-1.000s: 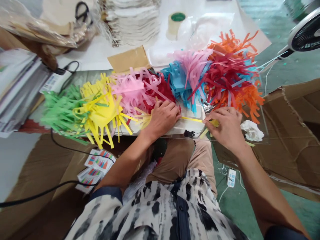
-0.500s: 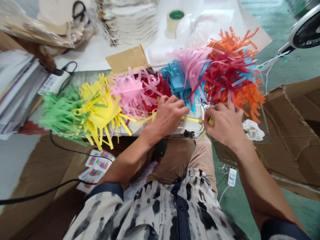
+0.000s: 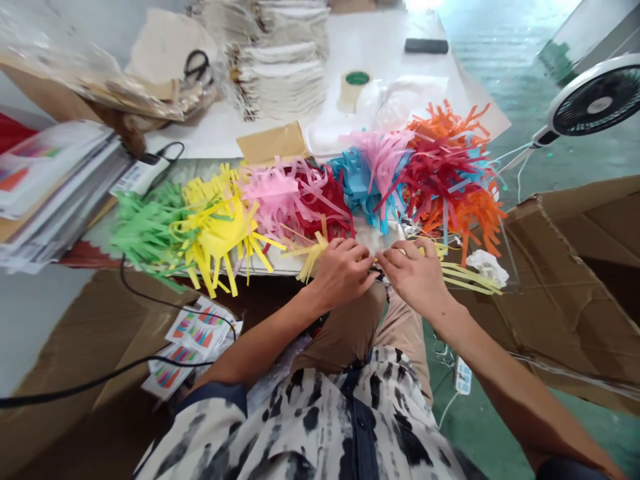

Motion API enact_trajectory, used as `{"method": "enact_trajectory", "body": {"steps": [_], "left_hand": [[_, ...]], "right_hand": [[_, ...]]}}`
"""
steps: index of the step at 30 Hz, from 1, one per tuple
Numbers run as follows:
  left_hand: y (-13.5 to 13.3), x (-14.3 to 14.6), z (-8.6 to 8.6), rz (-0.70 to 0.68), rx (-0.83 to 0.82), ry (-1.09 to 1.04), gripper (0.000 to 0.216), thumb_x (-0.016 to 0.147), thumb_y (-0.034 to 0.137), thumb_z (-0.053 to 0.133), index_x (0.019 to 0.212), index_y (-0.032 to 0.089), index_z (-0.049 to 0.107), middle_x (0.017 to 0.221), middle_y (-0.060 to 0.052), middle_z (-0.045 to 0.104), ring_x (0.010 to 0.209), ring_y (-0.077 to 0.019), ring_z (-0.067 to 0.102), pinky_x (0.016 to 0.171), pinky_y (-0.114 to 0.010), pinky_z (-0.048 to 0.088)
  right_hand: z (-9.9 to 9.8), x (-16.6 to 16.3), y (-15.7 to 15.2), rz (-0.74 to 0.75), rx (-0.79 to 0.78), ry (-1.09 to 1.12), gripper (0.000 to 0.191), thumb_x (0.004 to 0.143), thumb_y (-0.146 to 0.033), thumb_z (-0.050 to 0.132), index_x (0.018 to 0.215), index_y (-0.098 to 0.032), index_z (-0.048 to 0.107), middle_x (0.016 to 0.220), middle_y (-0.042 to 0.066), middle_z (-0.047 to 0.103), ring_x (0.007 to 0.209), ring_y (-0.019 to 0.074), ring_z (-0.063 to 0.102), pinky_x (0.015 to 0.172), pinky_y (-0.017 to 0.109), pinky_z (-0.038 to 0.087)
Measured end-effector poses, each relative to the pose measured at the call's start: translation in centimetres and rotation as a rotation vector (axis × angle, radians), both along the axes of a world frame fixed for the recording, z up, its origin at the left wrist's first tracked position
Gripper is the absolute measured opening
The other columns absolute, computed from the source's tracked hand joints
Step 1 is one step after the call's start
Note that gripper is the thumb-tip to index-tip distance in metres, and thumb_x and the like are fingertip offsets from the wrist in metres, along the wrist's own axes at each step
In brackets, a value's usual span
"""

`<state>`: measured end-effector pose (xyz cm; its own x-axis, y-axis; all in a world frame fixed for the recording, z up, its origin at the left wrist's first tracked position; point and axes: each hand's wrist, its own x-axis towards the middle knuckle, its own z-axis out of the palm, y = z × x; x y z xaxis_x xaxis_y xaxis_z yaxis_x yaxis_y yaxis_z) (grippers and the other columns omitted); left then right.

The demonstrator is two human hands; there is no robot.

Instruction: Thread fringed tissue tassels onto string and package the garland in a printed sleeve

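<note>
My left hand and my right hand meet at the near edge of the table, fingers pinched together on a bundle of pale yellow paper strips. The strips fan out to the left of my left hand and to the right of my right hand. Behind my hands lies a row of shredded paper tassels: green, yellow, pink, dark red, blue, and a red and orange heap.
A tape roll, stacked white bags, scissors and a brown envelope lie farther back. Stacked printed sheets sit left. A fan stands right, above open cardboard. A black cable hangs at the left.
My hands came together from holding a single yellow strip stretched between them. The view tilted up, showing more of the far table. Yellow strips now fan out on both sides.
</note>
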<state>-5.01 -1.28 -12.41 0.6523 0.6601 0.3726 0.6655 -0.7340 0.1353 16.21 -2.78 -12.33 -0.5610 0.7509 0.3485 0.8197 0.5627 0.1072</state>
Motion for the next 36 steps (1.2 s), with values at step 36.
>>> {"method": "enact_trajectory", "body": {"steps": [36], "left_hand": [[-3.9,-2.6,4.1,0.168,-1.461,-1.339,0.037,0.067,0.043,0.098,0.076,0.017,0.074,0.079,0.0,0.07,0.074,-0.011,0.065,0.074,-0.025,0.051]], "right_hand": [[5.1,-5.8,-2.4,-0.063,-0.328,1.095,0.013,0.097,-0.035,0.073,0.095,-0.028,0.084,0.092,0.004,0.081,0.089,0.0233,0.073,0.082,0.04,0.055]]}}
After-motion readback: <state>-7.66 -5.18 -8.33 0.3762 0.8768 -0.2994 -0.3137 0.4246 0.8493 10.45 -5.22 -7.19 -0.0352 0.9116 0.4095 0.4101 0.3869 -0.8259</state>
